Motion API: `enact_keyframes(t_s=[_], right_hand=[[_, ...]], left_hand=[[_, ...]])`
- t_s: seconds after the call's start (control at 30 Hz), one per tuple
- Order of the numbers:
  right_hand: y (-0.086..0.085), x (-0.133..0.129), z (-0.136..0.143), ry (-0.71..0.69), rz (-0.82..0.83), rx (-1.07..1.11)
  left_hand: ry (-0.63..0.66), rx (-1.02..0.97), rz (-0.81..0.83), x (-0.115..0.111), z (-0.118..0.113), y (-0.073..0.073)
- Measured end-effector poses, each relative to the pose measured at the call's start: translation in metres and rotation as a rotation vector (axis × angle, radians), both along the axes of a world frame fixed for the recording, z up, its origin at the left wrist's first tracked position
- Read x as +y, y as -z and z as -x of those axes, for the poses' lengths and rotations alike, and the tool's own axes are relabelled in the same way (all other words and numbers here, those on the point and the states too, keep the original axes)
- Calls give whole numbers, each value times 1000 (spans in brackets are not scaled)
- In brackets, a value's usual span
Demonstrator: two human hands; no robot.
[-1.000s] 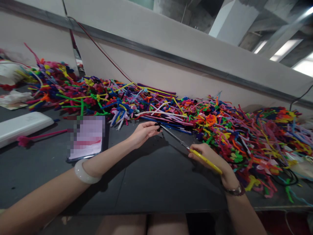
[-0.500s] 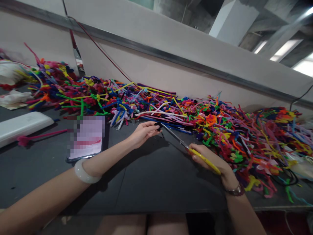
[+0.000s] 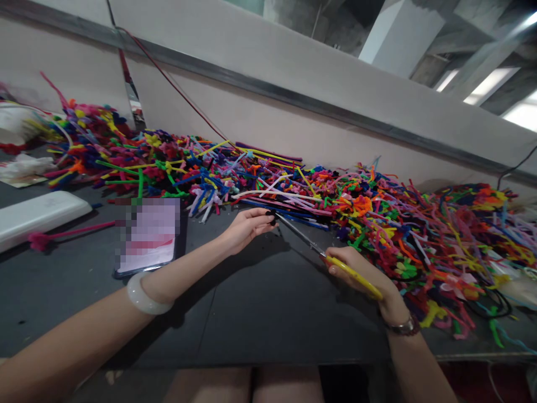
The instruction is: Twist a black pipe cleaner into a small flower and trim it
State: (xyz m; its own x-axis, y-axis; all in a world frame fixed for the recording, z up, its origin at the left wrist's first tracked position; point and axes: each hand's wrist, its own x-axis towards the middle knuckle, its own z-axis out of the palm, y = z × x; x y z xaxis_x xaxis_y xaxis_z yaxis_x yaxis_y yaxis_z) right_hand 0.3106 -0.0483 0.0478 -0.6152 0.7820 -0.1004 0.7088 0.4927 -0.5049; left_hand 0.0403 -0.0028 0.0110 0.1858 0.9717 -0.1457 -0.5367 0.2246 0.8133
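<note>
Between the thumb and fingertips of my left hand (image 3: pixel 247 228) is a small black fuzzy piece (image 3: pixel 272 217), which looks like pipe cleaner. My right hand (image 3: pixel 354 268) is wrapped round the yellow handles of a pair of scissors (image 3: pixel 306 242). The scissor blades point up and left, and their tips meet or nearly meet the black piece; the exact contact is too small to tell. Both hands are above the dark table (image 3: pixel 251 319). A few tiny black bits lie on the table under my left fingertips.
A long heap of coloured pipe cleaners (image 3: pixel 268 184) runs along the back and right of the table, against a pale partition (image 3: pixel 302 112). To the left are a phone (image 3: pixel 149 238), a white oblong case (image 3: pixel 42 215) and a pink pipe-cleaner flower (image 3: pixel 39 240).
My right hand and the scissors have shifted very slightly to the right. My left hand keeps its place with the black piece in its fingers.
</note>
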Motion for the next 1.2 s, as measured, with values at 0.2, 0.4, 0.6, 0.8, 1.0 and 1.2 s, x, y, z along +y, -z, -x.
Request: enact_keyframes(t_s=[0.2,0.4,0.6,0.8,1.0,1.2], right_hand=[[-1,-1,1,2,19,5],[0,1,-2,-15,-11,-16],[-5,-3,-2,-36,82,45],[-12,-9,-5,8,266,182],[-12,-5,-7,59,271,138],[-11,-3,-6,36,366,147]], left_hand=[[2,-4,-14,-1,0,0],[-4,-4,-3,0,-1,0],[-1,-20,-2,1,1,2],[-18,-21,12,2,2,0],[7,50,-23,2,3,0],[-63,86,-34,2,2,1]])
